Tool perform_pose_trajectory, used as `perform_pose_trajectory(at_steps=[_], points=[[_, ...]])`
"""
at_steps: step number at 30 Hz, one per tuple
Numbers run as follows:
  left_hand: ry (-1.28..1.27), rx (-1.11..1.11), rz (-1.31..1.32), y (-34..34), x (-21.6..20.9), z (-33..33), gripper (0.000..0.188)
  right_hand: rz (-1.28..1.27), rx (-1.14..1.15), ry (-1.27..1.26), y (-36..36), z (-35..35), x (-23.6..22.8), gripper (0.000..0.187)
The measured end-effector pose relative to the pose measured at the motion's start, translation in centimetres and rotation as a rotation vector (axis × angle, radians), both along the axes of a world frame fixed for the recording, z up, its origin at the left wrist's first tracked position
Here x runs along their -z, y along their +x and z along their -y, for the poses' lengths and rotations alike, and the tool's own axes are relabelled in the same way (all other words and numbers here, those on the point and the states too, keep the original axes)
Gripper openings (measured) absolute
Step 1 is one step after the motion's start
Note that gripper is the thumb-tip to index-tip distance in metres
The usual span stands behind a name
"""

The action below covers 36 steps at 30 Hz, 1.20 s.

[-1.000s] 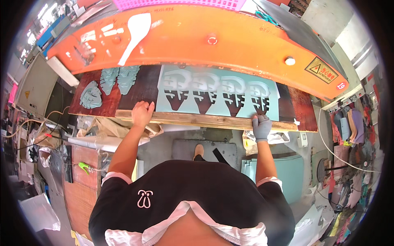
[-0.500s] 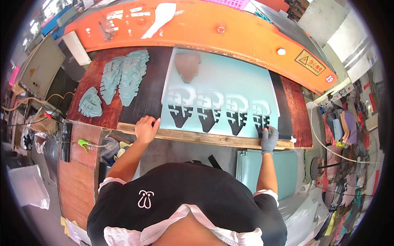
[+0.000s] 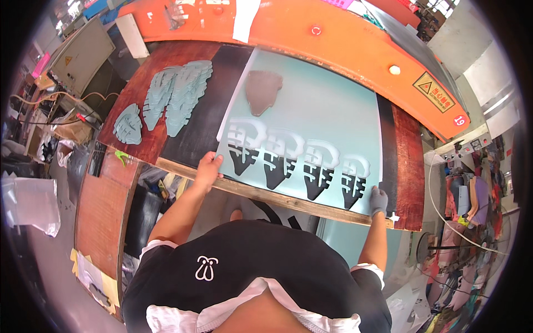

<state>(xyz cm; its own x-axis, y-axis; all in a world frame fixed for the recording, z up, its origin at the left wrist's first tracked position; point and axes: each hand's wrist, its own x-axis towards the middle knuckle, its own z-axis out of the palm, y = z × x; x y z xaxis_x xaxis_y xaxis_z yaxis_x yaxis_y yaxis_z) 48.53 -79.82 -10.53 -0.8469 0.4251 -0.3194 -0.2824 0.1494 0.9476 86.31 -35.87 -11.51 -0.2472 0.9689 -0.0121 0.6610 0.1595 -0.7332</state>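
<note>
Both hands are at the near edge of a pale teal sheet [image 3: 327, 94] that lies on the table [image 3: 410, 161] in the middle of the frame, with a row of four dark cutouts [image 3: 318, 180] along its lower part and a brownish patch [image 3: 263, 91] near its upper left. The bare left hand [image 3: 208, 169] is at the sheet's lower left corner, its fingers partly curled and the thumb apart from them; the right hand [image 3: 378, 201], in a grey glove, curls at the lower right corner. Whether either closes on the sheet or only rests against it cannot be told. The step in hand looks to be handling the sheet by its near corners, above the wooden strip [image 3: 266, 197]; shifting it would call for both hands moving evenly. Stacks of cut teal pieces [image 3: 189, 94] lie on the left side of the table. Along the top of the frame, an orange beam [image 3: 344, 47] bears a yellow warning label [image 3: 433, 91] with a triangle and dark characters, and a round numbered mark [image 3: 459, 120]. The black shirt carries a white looped emblem [image 3: 206, 268]; no brand is legible.
</note>
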Motion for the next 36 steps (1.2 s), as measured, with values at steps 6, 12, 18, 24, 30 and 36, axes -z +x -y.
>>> perform_pose_trajectory(at_steps=[6, 12, 18, 24, 30, 36], points=[[0.365, -0.040, 0.101, 2.4, -5.4, 4.3, 0.016, -0.457, -0.103, -0.184, 2.7, 1.9, -8.6, 0.024], [0.234, 0.046, 0.173, 9.0, -5.9, 10.8, 0.017, -0.225, -0.104, -0.275, 9.8, 7.6, -7.1, 0.031], [0.042, 0.189, 0.249, 11.2, -1.3, 15.2, 0.015, -0.086, -0.107, -0.203, 14.3, 10.0, 0.8, 0.031], [-0.249, 0.199, 0.031, 11.9, 4.8, 13.7, 0.018, 0.099, -0.042, -0.157, 12.3, 10.8, -0.6, 0.028], [-0.457, 0.168, -0.375, 12.4, 6.5, 14.0, 0.027, 0.222, -0.480, 0.662, 6.9, 17.6, -4.6, 0.023], [-0.731, 0.206, -0.924, 12.0, 7.5, 13.8, 0.032, -0.223, -0.722, -0.850, 3.5, 25.6, 0.7, 0.021]])
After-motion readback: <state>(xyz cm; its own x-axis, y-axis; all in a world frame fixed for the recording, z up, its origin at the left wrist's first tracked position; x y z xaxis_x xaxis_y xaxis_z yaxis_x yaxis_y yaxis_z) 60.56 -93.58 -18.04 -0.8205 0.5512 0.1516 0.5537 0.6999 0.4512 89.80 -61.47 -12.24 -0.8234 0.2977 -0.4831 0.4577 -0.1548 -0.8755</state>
